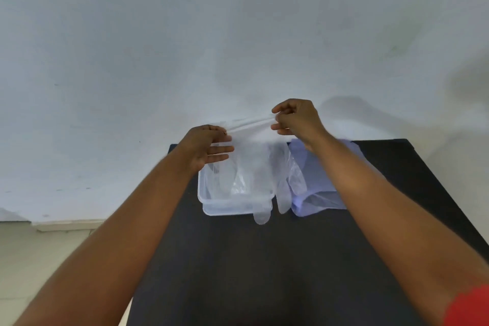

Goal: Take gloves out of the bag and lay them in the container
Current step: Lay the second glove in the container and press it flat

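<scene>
A clear, see-through glove [260,167] hangs between my two hands, cuff up and fingers down. My left hand [209,146] pinches the cuff's left end with thumb and forefinger, its other fingers stretched out. My right hand [296,120] pinches the right end, a little higher. The glove's fingertips dangle over the front rim of a clear plastic container [211,197] on the black table [264,259]. A pale bluish plastic bag [320,185] lies just right of the container, partly under my right forearm.
The table stands against a pale wall [185,34]. A strip of light floor and a skirting board [60,225] show at the left. A red sleeve [471,307] edges the lower right corner.
</scene>
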